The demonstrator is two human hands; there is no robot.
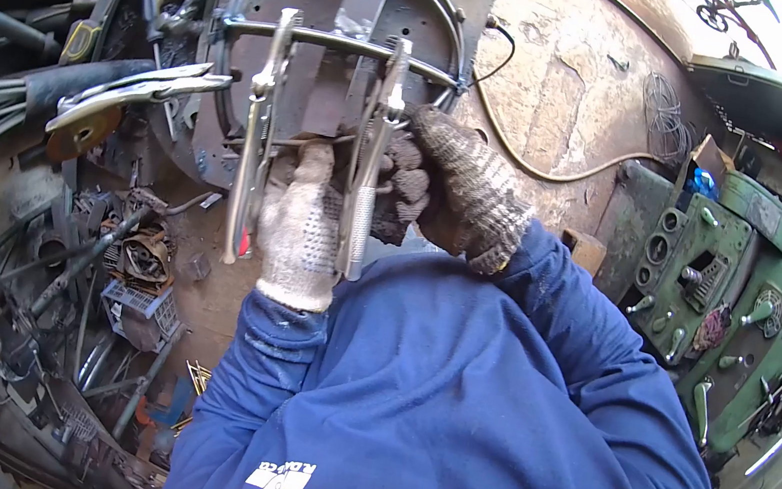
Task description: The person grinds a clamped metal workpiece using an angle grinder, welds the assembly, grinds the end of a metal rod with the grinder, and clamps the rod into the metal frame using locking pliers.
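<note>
Two long silver locking pliers are clamped on a curved metal bar (340,41) of a round metal frame; the left pliers (251,153) and the right pliers (366,180) hang toward me. Between them is my left hand (300,231), in a white dotted glove, its fingers bent at a thin rod (300,142) below a flat metal strip (325,93). My right hand (466,180), in a dirtier knit glove, is just right of the right pliers, its fingers curled beside their handle. What its fingertips hold is hidden.
More pliers and clamps (140,96) hang at the left. Metal scraps, bars and a plastic basket (144,309) lie at lower left. A hose (563,177) runs over the floor (559,67) to a green machine (755,309) with levers at the right. Coiled wire (666,114) lies beyond.
</note>
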